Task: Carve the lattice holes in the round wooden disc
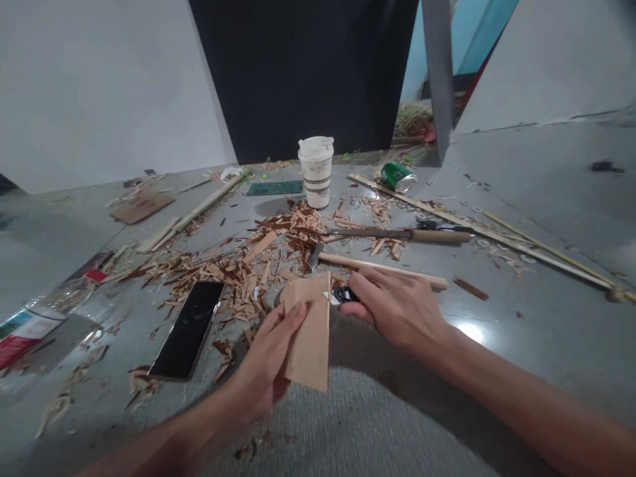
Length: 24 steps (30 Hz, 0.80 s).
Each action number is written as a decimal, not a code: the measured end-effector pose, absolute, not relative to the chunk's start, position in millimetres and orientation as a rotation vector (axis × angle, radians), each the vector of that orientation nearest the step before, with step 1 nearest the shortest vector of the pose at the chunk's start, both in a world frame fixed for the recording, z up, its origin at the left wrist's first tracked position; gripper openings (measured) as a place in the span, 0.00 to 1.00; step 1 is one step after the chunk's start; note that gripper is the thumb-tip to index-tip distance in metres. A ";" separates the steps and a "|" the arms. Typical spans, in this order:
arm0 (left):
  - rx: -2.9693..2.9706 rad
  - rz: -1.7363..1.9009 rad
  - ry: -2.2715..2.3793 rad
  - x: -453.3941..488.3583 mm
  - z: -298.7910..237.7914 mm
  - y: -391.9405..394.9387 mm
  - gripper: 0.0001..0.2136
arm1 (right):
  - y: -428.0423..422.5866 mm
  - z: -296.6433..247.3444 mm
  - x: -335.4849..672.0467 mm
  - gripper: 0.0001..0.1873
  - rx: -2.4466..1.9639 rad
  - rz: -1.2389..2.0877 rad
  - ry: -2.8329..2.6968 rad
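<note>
Left grip (271, 341) grasps a tan board (312, 351), thumb (298, 311) across its face, fingers behind and mostly hidden. Right grip (397, 301) is wrapped round a knife (344, 294); its pale blade (334, 299) looks to meet the board's right edge, high up. We have the board raised above the floor (527, 364), between both grips, roughly upright. How deep the blade bites, we cannot tell.

For a clean cut, we judge: pin the board firmly, lay the blade at a low angle, take thin, even strokes and do not force them. Our left thumb sits near the blade's level; lower down seems safer, with strokes aimed away from it.

Counts: one board, one knife. On the floor, one phone (186, 331) to our left; one bottle (34, 324) farther left, lying down; one hammer (382, 265) just ahead; one long-bladed tool (440, 236) beyond it; one lidded cup (317, 175), upright; one can (397, 177), on its side; one green sheet (275, 189) left of the cup. Long sticks (447, 215): at least three, two right, one left. Shavings (233, 275): strewn around the middle, too many for us to count.
</note>
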State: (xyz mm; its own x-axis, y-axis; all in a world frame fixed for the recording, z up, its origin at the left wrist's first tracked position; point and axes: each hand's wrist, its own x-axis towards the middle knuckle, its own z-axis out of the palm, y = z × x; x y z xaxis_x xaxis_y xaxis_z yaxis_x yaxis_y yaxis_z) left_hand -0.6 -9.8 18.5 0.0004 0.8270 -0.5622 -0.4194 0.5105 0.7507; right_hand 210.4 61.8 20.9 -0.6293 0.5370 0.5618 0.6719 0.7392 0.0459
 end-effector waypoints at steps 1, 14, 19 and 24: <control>0.426 1.017 1.212 -0.8 19.0 -9.9 0.31 | 62.0 21.5 210.5 0.32 -0.912 -0.341 -2.409; 0.549 1.065 1.202 -7.7 20.6 -11.6 0.30 | 74.4 20.8 217.2 0.33 -1.068 -0.239 -2.332; 0.759 1.003 1.202 -13.8 20.7 -26.9 0.33 | 108.1 26.5 261.8 0.27 -1.402 -0.259 -2.005; 0.747 1.099 1.334 -13.3 9.0 -9.3 0.27 | 88.5 21.4 248.6 0.21 -1.248 -0.113 -2.148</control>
